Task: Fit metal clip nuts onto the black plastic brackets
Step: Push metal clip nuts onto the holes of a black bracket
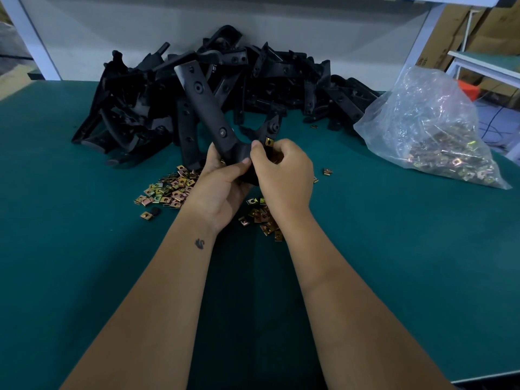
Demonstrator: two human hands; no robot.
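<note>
Now my left hand point(222, 178) is closed around the lower part of one black bracket point(204, 105), and its long arm stands up and leans toward 11 o'clock. My right hand point(281, 170) pinches one clip nut point(269, 141) between the fingertips, at the bracket's other branch, toward 1 o'clock from my hands. If the nut already sits on the edge I cannot tell, because my fingers cover that place.

I judge the bracket as stiff and light, moulded plastic with a matt skin, so it does not slip easily. Its forked shape wants to twist in the grip, so I think it is best to hold it near the fork, close to the place where the nut goes. The nut is small, thin and springy sheet metal, probably with sharp edges; I would hold it by its flat faces and push straight.

More loose clip nuts point(168, 190) lie on the green bench point(394, 249) under my hands and at 9 o'clock. The heap of brackets point(281, 77) is at 12 o'clock, and a plastic bag point(427, 128) of nuts at 2 o'clock.
</note>
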